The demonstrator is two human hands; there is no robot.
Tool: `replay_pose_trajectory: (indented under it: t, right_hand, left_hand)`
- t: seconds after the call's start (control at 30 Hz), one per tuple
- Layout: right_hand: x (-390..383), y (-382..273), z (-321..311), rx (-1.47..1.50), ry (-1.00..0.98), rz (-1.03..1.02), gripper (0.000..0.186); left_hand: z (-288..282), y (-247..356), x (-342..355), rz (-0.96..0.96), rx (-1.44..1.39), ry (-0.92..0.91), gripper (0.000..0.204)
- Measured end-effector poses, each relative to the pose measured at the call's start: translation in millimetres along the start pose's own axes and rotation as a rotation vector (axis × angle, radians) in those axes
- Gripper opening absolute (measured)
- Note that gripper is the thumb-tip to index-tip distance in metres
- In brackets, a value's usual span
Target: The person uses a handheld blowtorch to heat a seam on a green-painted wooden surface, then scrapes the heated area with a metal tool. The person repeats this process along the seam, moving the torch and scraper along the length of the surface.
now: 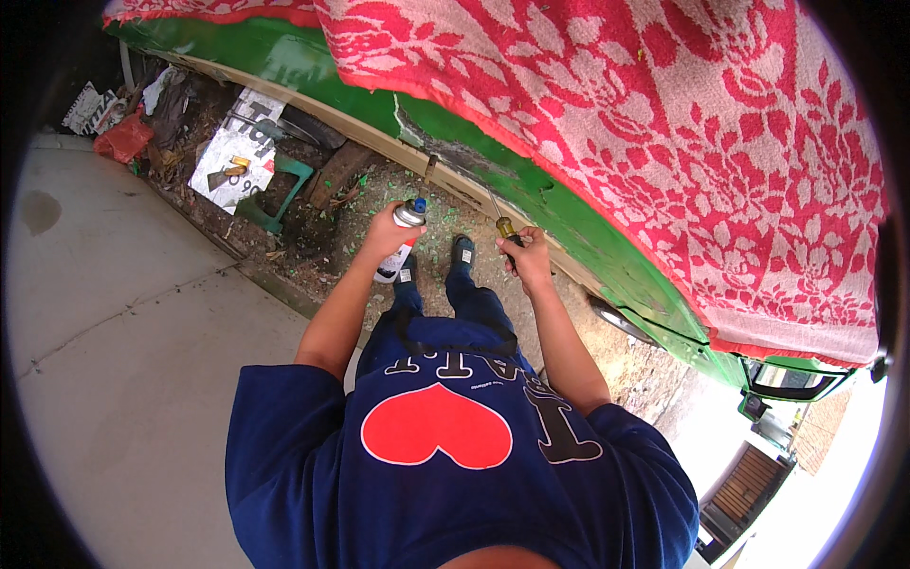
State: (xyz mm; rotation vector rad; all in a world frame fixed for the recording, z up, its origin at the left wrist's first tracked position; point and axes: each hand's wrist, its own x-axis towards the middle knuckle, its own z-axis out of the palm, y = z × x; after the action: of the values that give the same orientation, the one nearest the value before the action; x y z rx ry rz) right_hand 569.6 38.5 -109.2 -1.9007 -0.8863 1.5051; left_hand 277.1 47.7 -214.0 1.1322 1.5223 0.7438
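Observation:
My left hand [381, 233] is wrapped round a spray can [410, 212] with a white and red body, a silver top and a blue nozzle. In my right hand [534, 258] is a screwdriver [506, 229] with a yellow and black handle, its thin shaft directed at the car's lower side. The green car body [365, 102] runs diagonally in front of me. Its paint is broken and peeled along a grey patch [455, 154], above a tan strip [384, 144] at the lower edge. The can is apart from the car; whether the screwdriver's tip touches it, I cannot tell.
A red and pink floral cloth [607, 104] drapes over the car. Green flakes litter the ground by my feet. At left lie a white printed board [216, 180], a green plastic piece [289, 194], a wooden block [339, 175] and a red bag [123, 139], beside concrete paving [114, 284].

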Motion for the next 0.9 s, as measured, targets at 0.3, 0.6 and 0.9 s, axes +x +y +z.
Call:
replay_pose_trajectory:
  t: [0.3, 0.6, 0.9]
  right_hand:
    - [1.8, 1.2, 0.3, -0.025, 0.001, 0.005, 0.054]
    - [2.2, -0.1, 1.3, -0.03, -0.001, 0.002, 0.052]
    - [1.9, 1.7, 0.1, -0.023, -0.006, -0.003, 0.053]
  left_hand:
    - [1.3, -8.7, 3.3, 0.015, -0.015, -0.001, 0.079]
    - [-0.7, -3.0, -0.2, 0.008, 0.027, -0.004, 0.077]
    - [0.2, 4.2, -5.8, 0.0, 0.043, -0.023, 0.078]
